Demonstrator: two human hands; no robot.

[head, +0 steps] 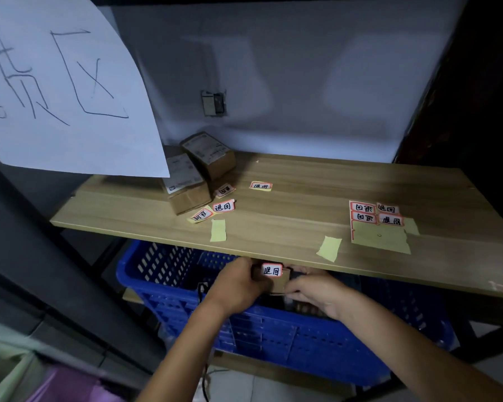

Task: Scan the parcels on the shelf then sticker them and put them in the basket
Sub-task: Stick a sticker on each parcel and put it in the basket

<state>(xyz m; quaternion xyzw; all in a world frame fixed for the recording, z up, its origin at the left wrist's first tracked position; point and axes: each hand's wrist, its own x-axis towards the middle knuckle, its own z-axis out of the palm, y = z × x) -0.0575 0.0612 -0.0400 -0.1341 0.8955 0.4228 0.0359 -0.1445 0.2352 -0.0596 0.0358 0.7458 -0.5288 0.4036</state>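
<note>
A small brown parcel point(280, 281) with a red-bordered white sticker point(272, 270) on top sits between both my hands, just under the front edge of the wooden shelf point(302, 192) and over the blue basket point(288, 338). My left hand point(238, 285) grips its left side, my right hand point(314, 288) its right side. A dark object shows by my right fingers; I cannot tell what it is. Two cardboard parcels point(186, 181) point(211, 155) with white labels lie at the shelf's back left.
Loose red-bordered stickers point(223, 206) and yellow backing papers point(217, 230) are scattered mid-shelf; a sticker sheet point(375, 216) lies at the right. A large handwritten paper sign point(58, 88) hangs top left. A dark upright stands at the right, a grey post at the left.
</note>
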